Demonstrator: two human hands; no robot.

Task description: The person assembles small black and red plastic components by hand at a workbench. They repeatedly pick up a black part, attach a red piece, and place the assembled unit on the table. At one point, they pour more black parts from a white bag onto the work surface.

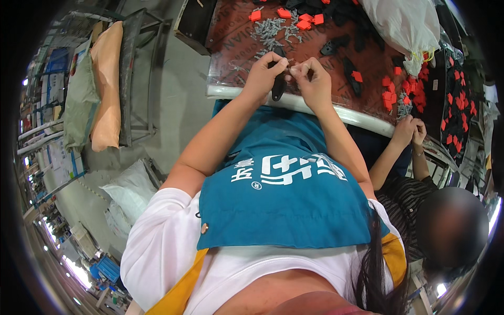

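Above the table's near edge my left hand [266,75] and my right hand [313,84] almost meet at the fingertips. Both are closed in a pinch. A tiny grey metal piece, perhaps a spring, shows between them; I cannot tell which fingers grip it. A long black part [278,90] with a hole at its near end passes under my left fingertips, its middle partly hidden; whether the hand holds it is unclear. Just beyond lies a pile of small grey metal pieces [269,32], with red plastic pieces [304,22] beside it.
More black parts [336,44] lie on the brown tabletop [231,39]. A white bag [404,26] stands at the far right. At my right a co-worker's hands [408,130] work near scattered red pieces [389,94]. Sacks [107,86] rest by a rack at left.
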